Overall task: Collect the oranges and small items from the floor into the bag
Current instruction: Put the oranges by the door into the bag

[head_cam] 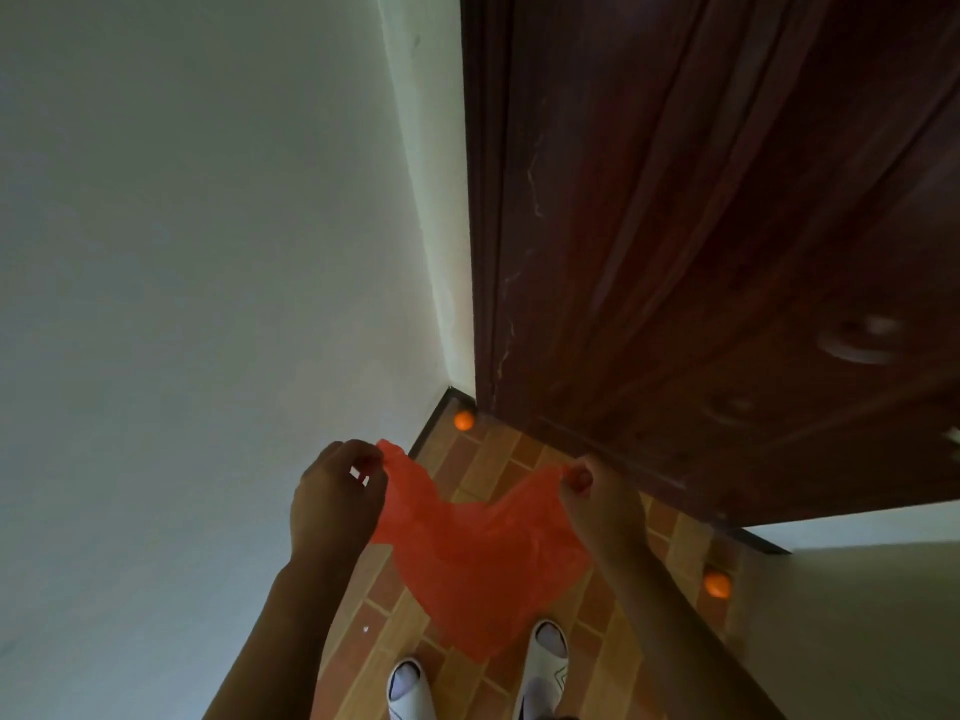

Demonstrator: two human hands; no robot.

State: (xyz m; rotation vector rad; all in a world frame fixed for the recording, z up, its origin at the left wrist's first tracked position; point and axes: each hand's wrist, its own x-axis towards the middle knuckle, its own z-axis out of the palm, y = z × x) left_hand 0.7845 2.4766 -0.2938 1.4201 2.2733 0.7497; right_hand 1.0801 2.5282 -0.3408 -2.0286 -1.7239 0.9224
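I had barely begun: my left hand (335,493) and right hand (597,498) each pinched a handle of the red bag (483,558), slack between my fingers. One orange (464,421) lay beyond them in the corner, another orange (718,584) right of my right fingers.

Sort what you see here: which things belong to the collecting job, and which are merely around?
Belong: red bag, held by left hand and right hand; orange in the corner; orange near the door's edge.
Merely around: wooden door, white wall, white shoes.
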